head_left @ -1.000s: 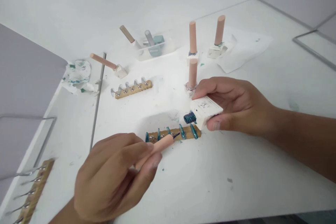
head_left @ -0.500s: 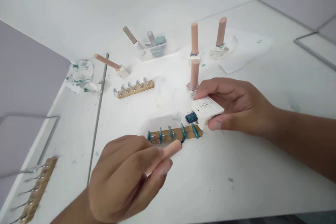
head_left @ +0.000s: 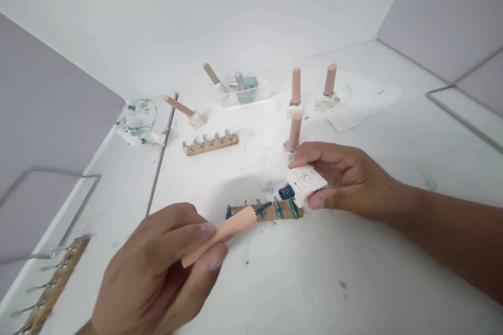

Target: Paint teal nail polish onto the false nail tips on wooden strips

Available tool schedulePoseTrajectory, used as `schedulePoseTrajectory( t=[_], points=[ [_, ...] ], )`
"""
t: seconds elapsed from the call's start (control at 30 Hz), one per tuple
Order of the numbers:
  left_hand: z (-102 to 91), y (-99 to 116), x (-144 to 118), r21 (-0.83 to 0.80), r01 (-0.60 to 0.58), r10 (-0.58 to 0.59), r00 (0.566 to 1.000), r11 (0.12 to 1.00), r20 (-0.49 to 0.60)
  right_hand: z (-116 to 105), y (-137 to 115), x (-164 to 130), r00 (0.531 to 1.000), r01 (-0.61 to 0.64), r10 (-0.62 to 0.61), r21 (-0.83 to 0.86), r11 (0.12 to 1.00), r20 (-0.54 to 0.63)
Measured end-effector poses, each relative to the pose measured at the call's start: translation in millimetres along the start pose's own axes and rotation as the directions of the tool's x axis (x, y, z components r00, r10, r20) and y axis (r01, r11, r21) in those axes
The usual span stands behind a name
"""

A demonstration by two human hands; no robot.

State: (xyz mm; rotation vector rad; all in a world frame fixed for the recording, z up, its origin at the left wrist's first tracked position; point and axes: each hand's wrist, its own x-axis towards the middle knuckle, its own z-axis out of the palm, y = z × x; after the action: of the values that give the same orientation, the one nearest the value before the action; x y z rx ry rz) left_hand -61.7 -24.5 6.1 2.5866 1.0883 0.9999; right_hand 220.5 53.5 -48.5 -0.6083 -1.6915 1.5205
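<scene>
Between the thumb and fingers of my left hand [head_left: 157, 267] is a nail polish brush [head_left: 231, 230] with a peach handle. Its dark blue bristle end lies over a wooden strip [head_left: 271, 212], near the middle of a row of teal-painted false nails [head_left: 277, 208]; contact with a nail cannot be made out. My right hand [head_left: 346, 175] grips a white nail polish bottle [head_left: 306, 183], tilted on its side. The bottle's uncapped neck is smeared with dark teal polish and points left, just above the strip's right part.
Behind stand peach-capped bottles [head_left: 296, 86] and a clear tray [head_left: 251, 98] holding more bottles. A second strip with clear nails [head_left: 210, 144] lies mid-table, another strip [head_left: 58, 285] at lower left. Stained crumpled tissue [head_left: 139, 123] lies left, a white sheet [head_left: 361, 107] at back right.
My left hand has drawn back to the left, and the brush tip has left the fourth nail for the strip's middle. My right hand still holds the bottle. The camera view has shifted.
</scene>
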Motion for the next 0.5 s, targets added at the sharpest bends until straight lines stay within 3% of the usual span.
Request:
schedulePoseTrajectory(
  t=[0.13, 0.33, 0.5],
  points=[
    [3.1, 3, 8, 0.024, -0.048, 0.048, 0.999, 0.999, 0.007, 0, 4, -1, 0.999, 0.043, -0.045, -0.082, 0.996, -0.019],
    [16.0, 3, 5, -0.002, -0.055, 0.054, 0.996, 0.999, -0.07, 0, 7, -1, 0.995, 0.097, -0.098, -0.083, 0.992, -0.009],
    [24.5, 3, 2, -0.026, -0.041, 0.038, 0.992, 0.999, -0.117, 0, 7, -2, 0.999, 0.048, -0.049, -0.051, 0.998, -0.007]
  ],
)
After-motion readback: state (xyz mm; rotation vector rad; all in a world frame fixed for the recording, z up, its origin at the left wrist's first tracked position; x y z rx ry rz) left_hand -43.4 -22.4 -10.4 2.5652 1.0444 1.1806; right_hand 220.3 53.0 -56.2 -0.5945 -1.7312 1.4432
